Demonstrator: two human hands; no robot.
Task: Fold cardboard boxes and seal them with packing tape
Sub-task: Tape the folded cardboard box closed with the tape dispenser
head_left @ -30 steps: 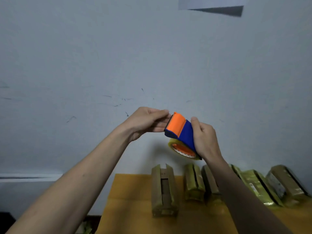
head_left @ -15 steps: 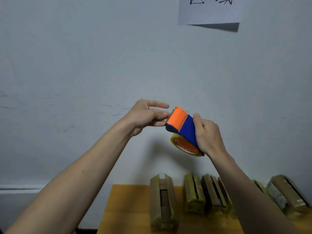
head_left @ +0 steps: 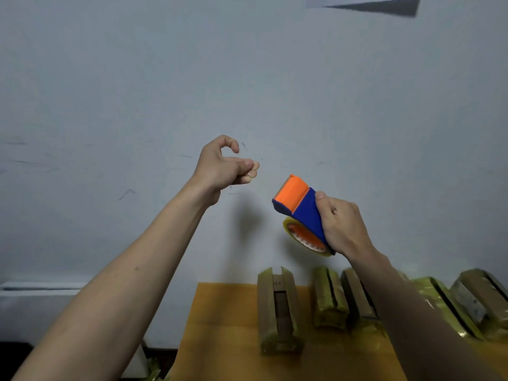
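orange-and-blue plastic tape dispenser (head_left: pixel 301 204) with a yellowish clear tape roll (head_left: pixel 305 237) under it — gripped in the right hand (head_left: pixel 341 226), raised before the grey wall (head_left: pixel 247 78). left hand (head_left: pixel 222 166) apart, fingertips pinched together; any tape between them too faint to tell. tape-wrapped cardboard boxes (head_left: pixel 277 309) stand on the yellow table (head_left: pixel 220 325) below.

A single wide-angle camera rides on the person's head, facing forward at a pale wall (head_left: pixel 247 78) close ahead, tilted slightly down; both bare forearms reach up into the frame from its lower corners; the far edge of a yellow table (head_left: pixel 220 325) fills the bottom; a paper sheet (head_left: pixel 343 0) clips the top edge; straight lines bow near the borders.
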